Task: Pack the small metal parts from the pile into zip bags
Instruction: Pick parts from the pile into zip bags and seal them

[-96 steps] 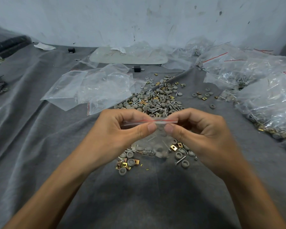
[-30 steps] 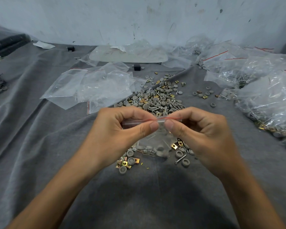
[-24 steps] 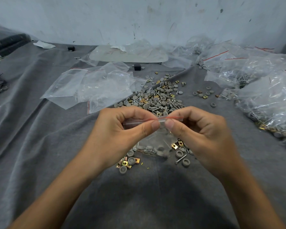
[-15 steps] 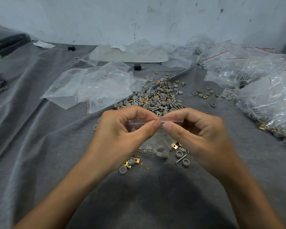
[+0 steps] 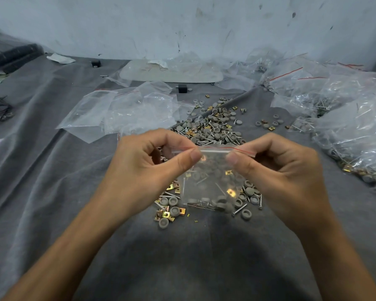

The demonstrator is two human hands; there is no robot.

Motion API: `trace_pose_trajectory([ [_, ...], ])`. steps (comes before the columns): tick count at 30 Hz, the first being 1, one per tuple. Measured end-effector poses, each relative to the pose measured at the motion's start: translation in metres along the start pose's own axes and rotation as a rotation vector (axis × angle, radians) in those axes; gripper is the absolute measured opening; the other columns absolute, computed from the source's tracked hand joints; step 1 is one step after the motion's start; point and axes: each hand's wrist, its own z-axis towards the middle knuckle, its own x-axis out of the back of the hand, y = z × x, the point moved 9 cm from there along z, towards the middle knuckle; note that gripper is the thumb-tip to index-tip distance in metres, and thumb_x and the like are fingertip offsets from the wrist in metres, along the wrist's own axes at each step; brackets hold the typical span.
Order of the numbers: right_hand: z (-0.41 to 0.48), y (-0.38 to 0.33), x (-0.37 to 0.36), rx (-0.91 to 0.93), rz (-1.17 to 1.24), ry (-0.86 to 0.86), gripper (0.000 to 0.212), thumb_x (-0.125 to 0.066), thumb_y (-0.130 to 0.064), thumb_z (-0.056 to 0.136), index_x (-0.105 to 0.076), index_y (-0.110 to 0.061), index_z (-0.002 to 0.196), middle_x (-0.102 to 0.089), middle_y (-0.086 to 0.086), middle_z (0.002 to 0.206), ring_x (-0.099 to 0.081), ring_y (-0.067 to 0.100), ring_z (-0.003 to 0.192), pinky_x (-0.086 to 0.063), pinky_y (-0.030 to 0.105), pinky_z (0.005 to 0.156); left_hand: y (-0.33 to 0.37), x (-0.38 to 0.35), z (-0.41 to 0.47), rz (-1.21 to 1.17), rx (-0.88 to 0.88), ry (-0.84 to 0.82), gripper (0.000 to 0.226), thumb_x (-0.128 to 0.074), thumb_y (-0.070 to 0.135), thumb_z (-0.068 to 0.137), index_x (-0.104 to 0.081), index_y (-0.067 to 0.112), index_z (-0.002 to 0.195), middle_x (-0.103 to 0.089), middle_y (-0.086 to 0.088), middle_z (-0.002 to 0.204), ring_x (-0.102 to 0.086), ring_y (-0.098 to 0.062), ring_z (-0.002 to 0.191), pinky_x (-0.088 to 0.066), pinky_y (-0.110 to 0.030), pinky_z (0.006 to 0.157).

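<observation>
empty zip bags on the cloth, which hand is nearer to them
Left. The left hand sits just in front of the empty zip bags, toward the person. The right hand is farther off, pinching the other end of the held bag.

**A makeshift hand-packing spot for small hardware**

This looks like an informal workshop or packing corner. The work surface is a rumpled grey cloth [image 5: 52, 192] spread up to a scuffed, stained pale wall [image 5: 182, 25]. Loose hardware lies straight on the cloth in a pile [image 5: 215, 129] of screws, grey round caps and brass-coloured clips. A smaller heap [image 5: 169, 209] lies nearer. Empty zip bags [image 5: 126, 111] with red seal lines lie left of the pile, and filled bags [image 5: 352, 131] of the same parts are heaped at the right. A pale flat board [image 5: 172, 72] and a small black block [image 5: 182, 88] lie near the wall. The left hand [image 5: 143, 170] and right hand [image 5: 280, 172], both bare, pinch a small zip bag [image 5: 208, 181] holding parts.
</observation>
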Motion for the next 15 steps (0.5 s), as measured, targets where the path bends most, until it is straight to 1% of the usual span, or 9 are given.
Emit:
trace_pose_trajectory([
  [1, 0.000, 0.001, 0.003, -0.006, 0.016, 0.022, 0.013, -0.083, -0.029, 0.080, -0.074, -0.019, 0.081, -0.074, 0.001, 0.074, -0.059, 0.013, 0.056, -0.046, 0.027, 0.050, 0.000, 0.002, 0.001, 0.011, -0.008, 0.003, 0.011, -0.078, 0.040, 0.079, -0.076, 0.029, 0.081, -0.066, -0.009, 0.066, -0.049, -0.028, 0.053, -0.039, -0.044, 0.046],
  [2, 0.001, 0.001, 0.006, -0.007, 0.021, 0.036, 0.016, -0.083, -0.032, 0.079, -0.074, -0.018, 0.081, -0.074, 0.007, 0.075, -0.060, 0.019, 0.058, -0.047, 0.032, 0.051, 0.000, 0.003, 0.001, 0.020, -0.019, 0.004, 0.011, -0.077, 0.040, 0.080, -0.076, 0.029, 0.082, -0.065, -0.008, 0.065, -0.050, -0.028, 0.053, -0.039, -0.045, 0.047],
  [3, 0.001, 0.000, 0.008, -0.002, 0.020, 0.043, 0.017, -0.083, -0.033, 0.079, -0.075, -0.018, 0.082, -0.075, 0.009, 0.077, -0.060, 0.023, 0.058, -0.047, 0.037, 0.051, 0.000, 0.004, 0.001, 0.020, -0.025, -0.005, 0.011, -0.077, 0.040, 0.081, -0.075, 0.029, 0.083, -0.065, -0.005, 0.065, -0.050, -0.023, 0.052, -0.041, -0.043, 0.047],
  [5, 0.001, 0.000, 0.011, -0.001, 0.015, 0.035, 0.012, -0.081, -0.030, 0.081, -0.076, -0.020, 0.083, -0.075, 0.011, 0.078, -0.056, 0.038, 0.056, -0.045, 0.045, 0.049, 0.001, 0.006, 0.002, 0.007, -0.031, -0.013, 0.010, -0.078, 0.038, 0.082, -0.075, 0.029, 0.084, -0.066, 0.004, 0.066, -0.050, -0.007, 0.052, -0.044, -0.032, 0.047],
  [8, 0.000, 0.000, 0.013, -0.012, 0.010, -0.005, 0.005, -0.077, -0.023, 0.087, -0.079, -0.021, 0.091, -0.074, 0.014, 0.079, -0.055, 0.045, 0.060, -0.042, 0.051, 0.048, 0.000, 0.009, 0.003, -0.008, -0.017, 0.018, 0.005, -0.076, 0.036, 0.082, -0.074, 0.032, 0.083, -0.066, 0.003, 0.067, -0.049, -0.005, 0.053, -0.040, -0.028, 0.045],
  [11, 0.000, 0.001, 0.013, -0.022, -0.028, -0.041, 0.011, -0.072, -0.024, 0.091, -0.080, -0.023, 0.099, -0.075, 0.012, 0.080, -0.060, 0.037, 0.062, -0.044, 0.047, 0.053, -0.005, 0.012, 0.005, -0.027, -0.032, 0.020, 0.011, -0.076, 0.041, 0.086, -0.076, 0.030, 0.086, -0.067, 0.004, 0.070, -0.048, -0.007, 0.053, -0.039, -0.018, 0.043],
  [13, -0.002, 0.003, 0.012, -0.030, -0.051, -0.053, 0.011, -0.070, -0.022, 0.092, -0.080, -0.021, 0.098, -0.074, 0.003, 0.075, -0.057, 0.013, 0.062, -0.041, 0.033, 0.052, -0.011, 0.012, 0.006, -0.024, -0.042, 0.007, 0.018, -0.073, 0.048, 0.085, -0.076, 0.032, 0.092, -0.070, 0.006, 0.075, -0.054, -0.013, 0.055, -0.044, -0.019, 0.046],
  [14, -0.002, 0.005, 0.012, -0.034, -0.048, -0.047, 0.011, -0.070, -0.020, 0.093, -0.079, -0.020, 0.099, -0.071, -0.004, 0.072, -0.054, 0.005, 0.062, -0.039, 0.025, 0.053, -0.016, 0.015, 0.007, -0.023, -0.031, 0.021, 0.021, -0.071, 0.051, 0.085, -0.076, 0.033, 0.095, -0.072, 0.006, 0.078, -0.059, -0.016, 0.059, -0.049, -0.023, 0.049],
  [15, -0.001, 0.007, 0.013, -0.043, -0.035, -0.030, 0.010, -0.070, -0.018, 0.093, -0.079, -0.018, 0.099, -0.070, -0.007, 0.073, -0.053, 0.004, 0.062, -0.039, 0.021, 0.055, -0.020, 0.018, 0.008, -0.002, -0.023, 0.039, 0.024, -0.071, 0.054, 0.087, -0.075, 0.033, 0.097, -0.073, 0.005, 0.082, -0.063, -0.016, 0.063, -0.052, -0.024, 0.053],
])
